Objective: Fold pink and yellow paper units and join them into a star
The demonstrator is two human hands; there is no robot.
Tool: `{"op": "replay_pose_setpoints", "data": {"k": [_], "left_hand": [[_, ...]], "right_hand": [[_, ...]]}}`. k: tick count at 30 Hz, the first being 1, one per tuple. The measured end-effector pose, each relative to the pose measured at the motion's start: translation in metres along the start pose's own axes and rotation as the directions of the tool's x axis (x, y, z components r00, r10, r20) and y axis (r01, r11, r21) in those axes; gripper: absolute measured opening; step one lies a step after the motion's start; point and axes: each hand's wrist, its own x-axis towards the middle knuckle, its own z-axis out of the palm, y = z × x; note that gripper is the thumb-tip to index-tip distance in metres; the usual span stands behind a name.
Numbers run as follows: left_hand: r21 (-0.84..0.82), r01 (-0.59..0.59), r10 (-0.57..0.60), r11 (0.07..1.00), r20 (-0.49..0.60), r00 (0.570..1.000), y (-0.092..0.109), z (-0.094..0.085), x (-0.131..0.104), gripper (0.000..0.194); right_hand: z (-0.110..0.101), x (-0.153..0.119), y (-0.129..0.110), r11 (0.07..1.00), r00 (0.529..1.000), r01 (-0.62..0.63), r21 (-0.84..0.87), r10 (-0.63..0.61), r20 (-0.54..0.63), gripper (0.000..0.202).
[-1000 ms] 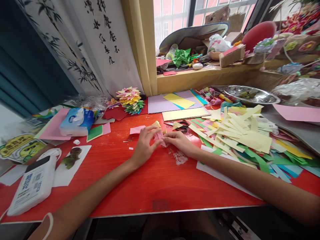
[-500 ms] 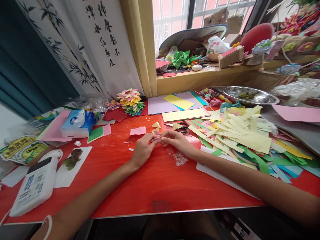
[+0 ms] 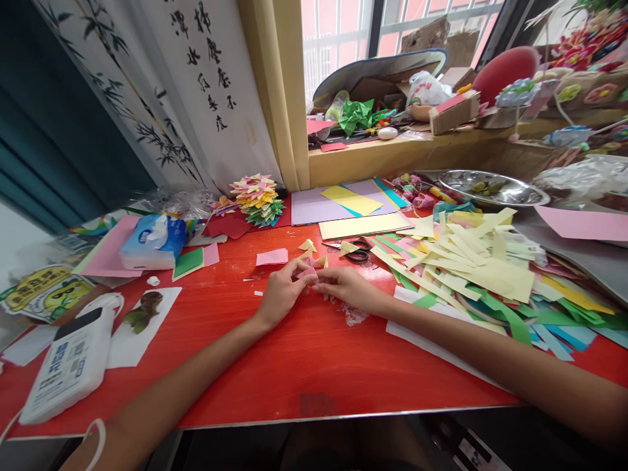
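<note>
A small folded pink paper (image 3: 307, 272) is pinched in the fingers of my left hand (image 3: 283, 292), above the middle of the red table (image 3: 245, 386). My right hand (image 3: 349, 288) has its fingertips pressed together at the paper's right side; its fingers partly hide the contact. Just beyond the hands lie small folded yellow pieces (image 3: 307, 246). Pink paper slips (image 3: 271, 257) rest to the left of them. Black-handled scissors (image 3: 360, 250) lie behind my right hand.
Cut paper strips (image 3: 456, 261) cover the table's right side. At the back stand a layered paper model (image 3: 259, 199) and a metal plate (image 3: 493, 188). Coloured sheets (image 3: 343, 199) lie between them. To the left are a tissue pack (image 3: 153, 242) and a white box (image 3: 69, 366).
My right hand's fingers have moved slightly down and to the right, showing more of the pink paper. My left hand has hardly moved.
</note>
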Motion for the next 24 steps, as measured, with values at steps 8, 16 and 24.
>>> {"op": "replay_pose_setpoints", "data": {"k": [8,16,24], "left_hand": [[-0.064,0.046,-0.039,0.997,0.105,0.994,-0.0015,0.0004,0.0012,0.025],[0.09,-0.047,0.039,0.995,0.087,0.995,-0.0004,0.0004,0.0018,0.024],[0.123,-0.085,0.071,0.989,0.11,0.991,0.0014,0.0015,0.0001,0.021]], "right_hand": [[0.0016,-0.0018,-0.0092,0.96,0.996,0.064,-0.272,-0.077,-0.035,0.022],[0.0011,-0.0019,-0.0065,0.996,0.999,-0.022,-0.085,0.018,-0.044,0.029],[-0.001,-0.0014,-0.0046,0.998,0.993,-0.061,-0.028,0.058,-0.107,0.031]]}}
